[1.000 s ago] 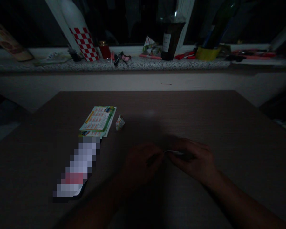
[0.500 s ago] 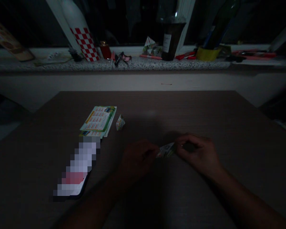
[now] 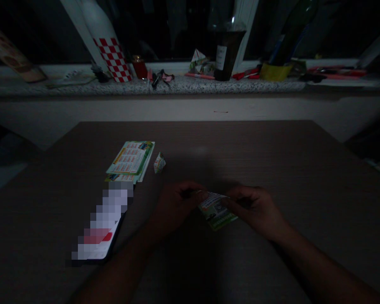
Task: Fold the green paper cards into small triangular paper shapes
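A small printed paper card [image 3: 218, 211], white and green with a dark square code, is held between my two hands above the table. My left hand [image 3: 180, 204] pinches its upper left edge between thumb and fingers. At the upper right, my right hand [image 3: 253, 207] grips the same card, its thumb lying on the printed face. Beyond my left hand stands a small folded paper piece [image 3: 159, 163] with a similar print. A stack of printed cards [image 3: 131, 158] lies to its left. The dim light hides fine creases in the held card.
A phone [image 3: 107, 228] with a lit, blurred screen lies left of my left forearm on the brown table [image 3: 256, 147]. Along the granite sill [image 3: 183, 86] stand a red-checked bottle [image 3: 112, 57], a dark cup [image 3: 226, 52] and a green bottle [image 3: 293, 36] in a yellow base.
The card now shows more of its printed face, hanging toward me from its upper edge. My right hand has moved slightly left and down, and the left hand's grip has shifted a little.
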`<action>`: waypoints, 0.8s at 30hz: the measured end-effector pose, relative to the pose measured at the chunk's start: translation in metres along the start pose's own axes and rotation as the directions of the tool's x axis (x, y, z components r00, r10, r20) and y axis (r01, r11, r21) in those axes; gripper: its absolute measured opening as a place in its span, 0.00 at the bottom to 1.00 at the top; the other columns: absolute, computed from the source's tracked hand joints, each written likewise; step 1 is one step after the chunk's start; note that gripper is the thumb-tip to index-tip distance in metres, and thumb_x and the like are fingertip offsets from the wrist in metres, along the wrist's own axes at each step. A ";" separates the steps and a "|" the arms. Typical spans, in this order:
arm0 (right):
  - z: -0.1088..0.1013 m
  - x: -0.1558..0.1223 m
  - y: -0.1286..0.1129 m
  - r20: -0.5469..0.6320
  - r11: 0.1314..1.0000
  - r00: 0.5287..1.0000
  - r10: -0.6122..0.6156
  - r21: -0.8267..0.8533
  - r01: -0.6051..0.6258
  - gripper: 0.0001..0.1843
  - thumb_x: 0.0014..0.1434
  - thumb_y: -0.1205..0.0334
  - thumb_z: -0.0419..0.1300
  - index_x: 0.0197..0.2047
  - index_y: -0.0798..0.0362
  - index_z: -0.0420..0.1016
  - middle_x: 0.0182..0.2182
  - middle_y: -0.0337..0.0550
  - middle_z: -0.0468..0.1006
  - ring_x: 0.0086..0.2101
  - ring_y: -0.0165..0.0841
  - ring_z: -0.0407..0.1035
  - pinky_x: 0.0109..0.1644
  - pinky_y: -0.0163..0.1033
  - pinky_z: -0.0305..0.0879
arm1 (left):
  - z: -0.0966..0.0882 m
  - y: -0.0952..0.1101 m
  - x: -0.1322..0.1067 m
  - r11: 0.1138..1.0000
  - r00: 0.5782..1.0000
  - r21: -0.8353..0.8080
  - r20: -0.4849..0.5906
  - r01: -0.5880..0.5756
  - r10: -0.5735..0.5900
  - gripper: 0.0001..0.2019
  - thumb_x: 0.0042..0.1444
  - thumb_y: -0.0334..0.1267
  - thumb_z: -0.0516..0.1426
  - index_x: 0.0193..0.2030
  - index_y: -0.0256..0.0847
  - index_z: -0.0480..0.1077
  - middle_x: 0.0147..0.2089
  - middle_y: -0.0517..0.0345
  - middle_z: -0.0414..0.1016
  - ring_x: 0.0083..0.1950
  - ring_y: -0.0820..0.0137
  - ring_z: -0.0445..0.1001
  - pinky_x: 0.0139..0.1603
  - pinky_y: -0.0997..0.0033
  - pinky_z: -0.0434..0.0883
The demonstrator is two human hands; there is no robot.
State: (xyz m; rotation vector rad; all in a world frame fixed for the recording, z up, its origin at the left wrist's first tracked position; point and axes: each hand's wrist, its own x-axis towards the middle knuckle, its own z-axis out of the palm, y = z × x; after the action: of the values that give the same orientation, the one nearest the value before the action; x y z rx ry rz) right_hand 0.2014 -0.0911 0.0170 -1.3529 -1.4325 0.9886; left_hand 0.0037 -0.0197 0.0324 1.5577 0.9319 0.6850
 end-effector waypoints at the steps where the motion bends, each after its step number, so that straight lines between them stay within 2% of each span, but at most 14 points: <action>1: 0.002 -0.001 0.001 0.027 0.998 0.998 0.054 0.043 -0.055 0.09 0.56 0.58 0.62 0.30 0.55 0.77 0.24 0.40 0.77 0.24 0.28 0.70 0.27 0.32 0.67 | 0.001 0.000 0.001 0.999 0.999 -0.033 -0.028 0.022 -0.023 0.06 0.51 0.38 0.62 0.34 0.38 0.77 0.30 0.59 0.78 0.30 0.72 0.74 0.30 0.76 0.69; 3: 0.003 -0.001 0.003 0.094 0.986 0.988 0.123 0.101 -0.132 0.10 0.55 0.58 0.63 0.28 0.56 0.75 0.22 0.38 0.75 0.23 0.27 0.67 0.26 0.31 0.64 | 0.002 0.001 0.001 0.995 0.997 -0.079 -0.058 0.054 -0.059 0.06 0.50 0.37 0.63 0.34 0.38 0.76 0.30 0.60 0.78 0.30 0.72 0.74 0.30 0.76 0.69; 5: 0.002 -0.001 0.004 0.147 0.979 0.980 0.135 0.131 -0.154 0.11 0.56 0.57 0.63 0.28 0.56 0.75 0.22 0.37 0.73 0.23 0.26 0.65 0.27 0.30 0.62 | 0.003 0.002 0.002 0.992 0.996 -0.103 -0.047 0.068 -0.073 0.06 0.49 0.37 0.63 0.34 0.38 0.76 0.30 0.60 0.77 0.30 0.73 0.73 0.29 0.77 0.68; 9: 0.000 -0.001 0.001 0.201 0.973 0.973 0.114 0.174 -0.150 0.10 0.58 0.56 0.61 0.32 0.55 0.76 0.26 0.38 0.74 0.27 0.26 0.65 0.31 0.31 0.63 | 0.003 0.002 0.000 0.995 0.996 -0.066 0.059 0.072 -0.068 0.05 0.51 0.36 0.62 0.33 0.38 0.77 0.30 0.61 0.76 0.31 0.74 0.73 0.29 0.78 0.67; 12: 0.002 -0.001 0.000 0.241 0.974 0.962 0.124 0.157 -0.165 0.11 0.57 0.56 0.63 0.29 0.56 0.76 0.24 0.38 0.74 0.26 0.26 0.65 0.30 0.31 0.62 | 0.004 -0.001 -0.001 0.996 0.992 -0.026 0.096 0.084 -0.081 0.08 0.51 0.38 0.63 0.38 0.39 0.77 0.28 0.62 0.75 0.28 0.75 0.71 0.27 0.78 0.65; 15: 0.005 0.000 0.000 0.197 0.972 0.972 0.130 0.168 -0.164 0.11 0.57 0.57 0.63 0.29 0.56 0.77 0.24 0.38 0.76 0.26 0.26 0.67 0.30 0.32 0.63 | 0.005 -0.004 -0.001 0.986 0.989 -0.109 0.091 0.128 -0.118 0.14 0.50 0.40 0.64 0.44 0.41 0.76 0.31 0.61 0.76 0.29 0.74 0.73 0.29 0.77 0.68; 19: 0.005 0.002 0.002 0.108 0.963 0.982 0.156 0.206 -0.176 0.10 0.56 0.56 0.63 0.30 0.55 0.77 0.25 0.39 0.77 0.26 0.27 0.68 0.31 0.32 0.65 | 0.004 -0.007 0.001 0.941 0.984 -0.302 0.131 0.152 -0.117 0.14 0.49 0.37 0.65 0.44 0.39 0.74 0.40 0.56 0.80 0.38 0.69 0.77 0.38 0.73 0.72; 24: 0.005 0.005 0.005 0.051 0.945 0.982 0.181 0.267 -0.188 0.10 0.55 0.55 0.64 0.32 0.55 0.78 0.25 0.39 0.78 0.25 0.27 0.69 0.30 0.32 0.66 | 0.004 -0.006 0.002 0.924 0.979 -0.336 0.155 0.180 -0.134 0.19 0.48 0.34 0.65 0.49 0.39 0.72 0.42 0.53 0.81 0.39 0.67 0.78 0.39 0.71 0.73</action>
State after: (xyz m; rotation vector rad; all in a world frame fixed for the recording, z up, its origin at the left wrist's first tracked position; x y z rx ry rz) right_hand 0.1980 -0.0859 0.0109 -1.2894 -1.1537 1.2786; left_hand 0.0064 -0.0200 0.0256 1.1834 0.7795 0.5907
